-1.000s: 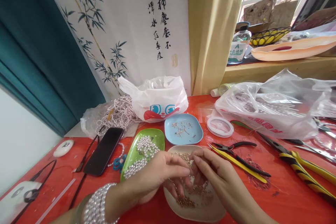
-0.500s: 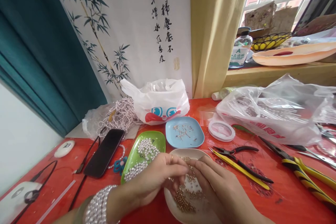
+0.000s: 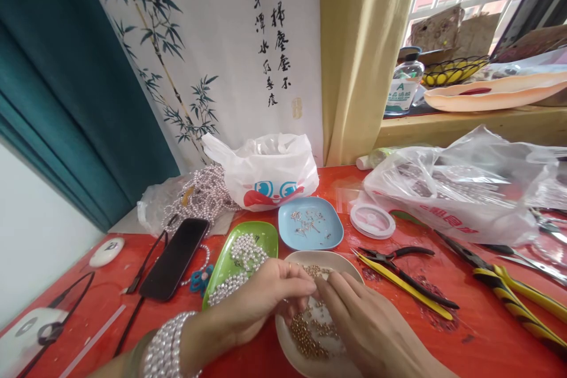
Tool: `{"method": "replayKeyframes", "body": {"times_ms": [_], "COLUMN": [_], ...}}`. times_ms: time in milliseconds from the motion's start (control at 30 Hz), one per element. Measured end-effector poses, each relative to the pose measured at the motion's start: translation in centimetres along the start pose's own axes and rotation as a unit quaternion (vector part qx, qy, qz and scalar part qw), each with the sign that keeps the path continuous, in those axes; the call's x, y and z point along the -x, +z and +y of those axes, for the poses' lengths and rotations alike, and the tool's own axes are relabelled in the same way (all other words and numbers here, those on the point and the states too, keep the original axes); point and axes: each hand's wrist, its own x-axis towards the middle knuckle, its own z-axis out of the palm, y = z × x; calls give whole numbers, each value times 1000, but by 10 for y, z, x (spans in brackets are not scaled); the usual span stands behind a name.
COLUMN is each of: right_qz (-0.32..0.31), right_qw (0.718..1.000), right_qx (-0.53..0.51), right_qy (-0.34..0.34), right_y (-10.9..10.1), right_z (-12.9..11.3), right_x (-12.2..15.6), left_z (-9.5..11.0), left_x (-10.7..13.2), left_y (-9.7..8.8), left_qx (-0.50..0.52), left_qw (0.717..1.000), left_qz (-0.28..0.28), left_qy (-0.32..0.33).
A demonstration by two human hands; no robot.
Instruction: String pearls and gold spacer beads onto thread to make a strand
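Note:
My left hand [image 3: 270, 298] is closed in a pinch above the white plate [image 3: 287, 354], and whatever its fingers hold is too small to make out. Its wrist wears wound strands of pearly beads [image 3: 166, 345]. My right hand [image 3: 363, 313] reaches in from the right, fingers bent together and nearly touching the left fingertips; anything in them is hidden. Small gold beads [image 3: 308, 339] and some silvery ones lie in the plate beneath both hands. Left of it, a green tray [image 3: 270, 236] holds pearly beads [image 3: 248, 253]. Behind, a blue tray [image 3: 287, 236] carries small metal findings.
Yellow tweezers [image 3: 411, 292], black-handled pliers [image 3: 398, 263] and larger yellow-black pliers [image 3: 509, 295] lie at right. Plastic bags [image 3: 443, 189] stand behind them. A phone [image 3: 175, 260], cables and a blue flower [image 3: 202, 279] are on the left. A white bag [image 3: 274, 168] stands at the back.
My right hand has turned slightly, its fingers tipping down and inward over the plate, showing more of its back. My left hand stays almost still.

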Motion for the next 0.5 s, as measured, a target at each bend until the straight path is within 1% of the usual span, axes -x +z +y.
{"method": "replayKeyframes", "body": {"times_ms": [167,333,500], "right_qz": [-1,10,4], "right_qw": [1000,999,999], "right_qx": [15,39,34], "right_qy": [13,3,-5], "right_y": [-1,-3,-6], "right_z": [-1,0,0], "right_x": [2,0,-2], "left_z": [2,6,6], "left_x": [0,0,-1], "left_y": [-1,-3,-4], "left_qx": [-14,-44,-75], "left_qw": [1000,999,997], "left_qz": [0,5,29], "left_qy": [-4,-9,0]}}
